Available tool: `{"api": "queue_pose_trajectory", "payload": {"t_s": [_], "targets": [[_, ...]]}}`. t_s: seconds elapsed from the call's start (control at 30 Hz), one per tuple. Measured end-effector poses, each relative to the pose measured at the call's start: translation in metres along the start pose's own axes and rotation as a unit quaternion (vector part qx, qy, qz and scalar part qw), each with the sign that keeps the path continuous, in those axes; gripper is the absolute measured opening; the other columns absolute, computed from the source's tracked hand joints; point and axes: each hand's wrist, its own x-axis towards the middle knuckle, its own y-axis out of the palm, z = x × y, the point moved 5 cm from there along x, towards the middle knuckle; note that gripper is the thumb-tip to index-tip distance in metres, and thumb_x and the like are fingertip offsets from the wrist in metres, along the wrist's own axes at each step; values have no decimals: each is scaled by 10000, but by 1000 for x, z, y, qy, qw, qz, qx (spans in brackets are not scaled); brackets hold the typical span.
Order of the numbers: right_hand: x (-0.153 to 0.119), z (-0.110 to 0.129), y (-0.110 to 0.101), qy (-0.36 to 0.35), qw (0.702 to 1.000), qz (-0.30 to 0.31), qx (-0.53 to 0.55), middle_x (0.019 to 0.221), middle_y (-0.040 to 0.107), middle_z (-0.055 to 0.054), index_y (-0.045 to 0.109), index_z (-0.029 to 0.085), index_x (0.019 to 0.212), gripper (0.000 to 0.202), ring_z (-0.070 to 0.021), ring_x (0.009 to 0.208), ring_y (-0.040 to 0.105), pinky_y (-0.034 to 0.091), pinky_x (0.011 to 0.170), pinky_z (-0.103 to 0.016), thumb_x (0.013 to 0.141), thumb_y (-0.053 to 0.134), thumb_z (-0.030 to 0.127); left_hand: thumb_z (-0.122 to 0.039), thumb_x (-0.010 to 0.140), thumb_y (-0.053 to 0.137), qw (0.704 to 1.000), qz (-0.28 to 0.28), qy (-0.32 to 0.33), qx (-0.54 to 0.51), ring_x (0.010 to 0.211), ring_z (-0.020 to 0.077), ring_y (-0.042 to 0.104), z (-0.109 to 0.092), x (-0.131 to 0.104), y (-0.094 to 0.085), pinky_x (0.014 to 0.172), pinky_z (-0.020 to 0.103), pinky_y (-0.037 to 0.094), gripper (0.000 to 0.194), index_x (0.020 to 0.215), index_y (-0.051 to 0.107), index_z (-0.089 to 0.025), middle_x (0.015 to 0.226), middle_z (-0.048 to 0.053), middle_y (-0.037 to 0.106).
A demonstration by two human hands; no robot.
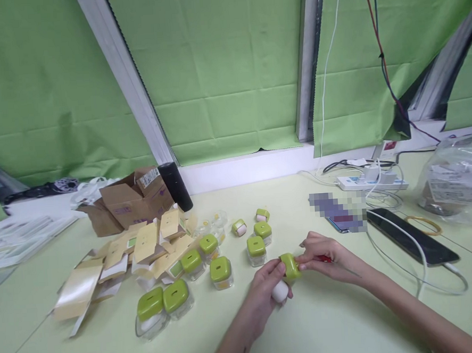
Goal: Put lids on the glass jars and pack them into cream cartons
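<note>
Lacking glass below, one green lid [291,266] is held in the left grip [262,289], a red object [324,258] in the right grip [323,247] (leftward jars [221,272] are already capped).

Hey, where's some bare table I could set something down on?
Bare table shows nearest you, between the front-left jars and your left forearm, and beyond your right hand, between the rear jars and the blurred item. Left is crowded with jars and cartons; right, with a phone and cables.
</note>
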Motion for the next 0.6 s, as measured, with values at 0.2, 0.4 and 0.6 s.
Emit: {"api": "queue_pose_trajectory", "payload": {"t_s": [0.2, 0.4, 0.6], "targets": [[3, -1, 5, 24, 1000, 16, 8, 568, 468, -8, 723, 215, 843, 319, -159, 646, 428, 383, 621, -278, 883, 498, 439, -485, 748, 624, 1000, 6, 31, -3, 562, 71, 492, -3, -2, 2, 490, 211, 295, 408, 962, 584, -140, 806, 21, 550], [3, 0, -3, 95, 995, -15, 35, 647, 415, 15, 566, 270, 1225, 506, -163, 660, 394, 372, 621, -279, 786, 595, 522, -520, 757, 579, 999, 7, 39, -18, 556, 93, 511, -3, -5, 8, 511, 228, 300, 395, 899, 574, -151, 799, 28, 576], [2, 3, 7, 70, 997, 18, 40, 625, 386, 21, 657, 213, 1066, 396, -154, 641, 378, 355, 601, -268, 746, 649, 448, -499, 748, 543, 999, 30, 22, -23, 577, 117, 516, -3, -7, 12, 563, 247, 337, 382, 860, 622, -142, 746, 19, 580]]}}
